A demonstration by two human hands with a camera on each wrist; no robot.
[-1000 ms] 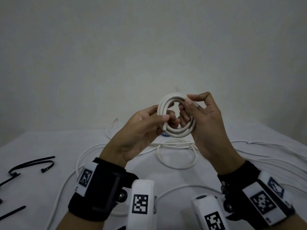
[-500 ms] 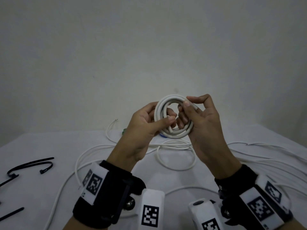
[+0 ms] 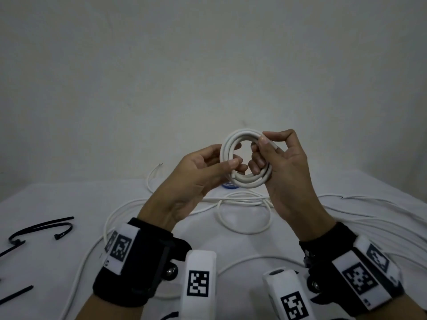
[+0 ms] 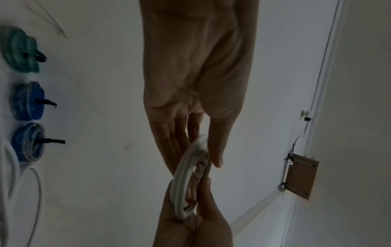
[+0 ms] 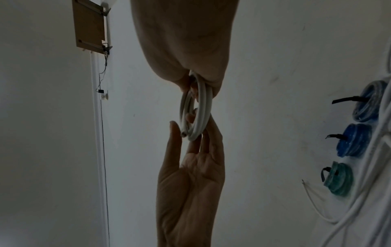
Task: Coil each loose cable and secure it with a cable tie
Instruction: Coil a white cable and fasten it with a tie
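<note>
Both hands up over the table (image 3: 57,199): my left hand (image 3: 194,174) pinches the white coil (image 3: 245,162) at its lower-left arc, thumb over fingers; my right hand (image 3: 284,172) clamps the right arc, fingers curled through the ring. Left to right on the cloth: black cable ties (image 3: 44,228), flat and ridged, unused; loose white cables (image 3: 245,215), round, smooth, springy; three tied coils (image 4: 27,100) already finished; the held coil is wound but untied; the loose runs are judged still to do.
</note>
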